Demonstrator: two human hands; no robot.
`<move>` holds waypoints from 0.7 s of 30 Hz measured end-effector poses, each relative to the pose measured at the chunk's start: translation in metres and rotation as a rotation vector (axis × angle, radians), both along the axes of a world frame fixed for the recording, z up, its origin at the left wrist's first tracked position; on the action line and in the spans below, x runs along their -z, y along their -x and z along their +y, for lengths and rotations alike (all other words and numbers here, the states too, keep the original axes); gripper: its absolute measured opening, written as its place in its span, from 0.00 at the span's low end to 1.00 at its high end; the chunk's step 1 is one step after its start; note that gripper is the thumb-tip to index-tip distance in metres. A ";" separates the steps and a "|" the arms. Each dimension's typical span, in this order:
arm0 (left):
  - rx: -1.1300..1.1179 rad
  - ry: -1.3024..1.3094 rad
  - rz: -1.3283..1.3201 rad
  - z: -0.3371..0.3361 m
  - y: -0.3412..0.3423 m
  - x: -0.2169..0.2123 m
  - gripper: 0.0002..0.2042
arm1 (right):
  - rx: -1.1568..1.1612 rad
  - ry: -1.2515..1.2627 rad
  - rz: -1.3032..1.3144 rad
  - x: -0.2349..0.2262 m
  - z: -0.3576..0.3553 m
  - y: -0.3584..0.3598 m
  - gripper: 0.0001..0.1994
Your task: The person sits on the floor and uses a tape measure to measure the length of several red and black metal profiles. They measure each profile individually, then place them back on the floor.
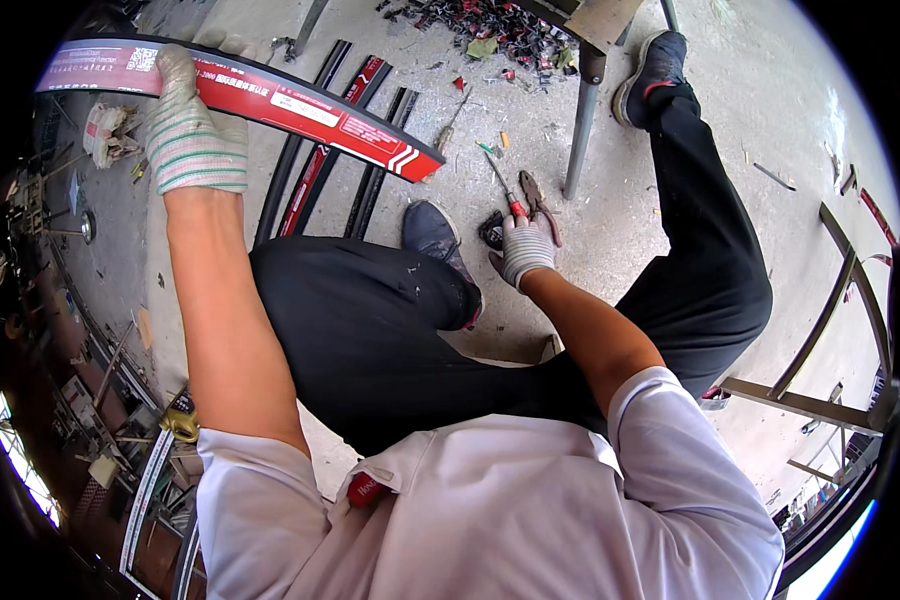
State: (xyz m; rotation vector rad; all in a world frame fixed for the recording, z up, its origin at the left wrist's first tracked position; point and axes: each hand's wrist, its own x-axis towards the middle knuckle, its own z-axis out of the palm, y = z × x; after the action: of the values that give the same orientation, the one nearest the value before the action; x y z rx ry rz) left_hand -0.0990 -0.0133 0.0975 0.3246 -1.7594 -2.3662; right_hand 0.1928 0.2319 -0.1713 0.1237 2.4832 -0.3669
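My left hand (pixel 192 135), in a striped knit glove, is closed round a long strip (pixel 315 110) with a red and pale printed film and dark edges. The strip is raised above the floor, slanting down to the right. My right hand (pixel 526 250), gloved too, is down at the floor between my feet. Its fingers are on the red handle of a screwdriver (pixel 517 207); they hide the handle's end. Pliers (pixel 537 200) with worn handles lie just right of the screwdriver. A small black object (pixel 491 230) sits left of it, its kind unclear.
Below the raised strip, several dark strips (pixel 375 185) lie side by side on the concrete floor. Another thin tool (pixel 450 125) lies beyond them. A scrap heap (pixel 485 35) is at the far side, beside a metal-legged stand (pixel 582 120). A metal frame (pixel 820 405) stands at right.
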 end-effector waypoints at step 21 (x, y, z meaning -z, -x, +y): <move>0.230 0.025 0.119 0.047 -0.020 -0.025 0.11 | 0.726 0.705 0.112 -0.002 0.032 0.055 0.39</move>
State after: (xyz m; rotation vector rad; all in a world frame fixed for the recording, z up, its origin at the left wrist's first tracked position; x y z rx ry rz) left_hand -0.0786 0.0337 0.1221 -0.0246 -1.8573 -2.4541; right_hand 0.1383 0.2640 -0.1696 0.7192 2.1789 -1.5438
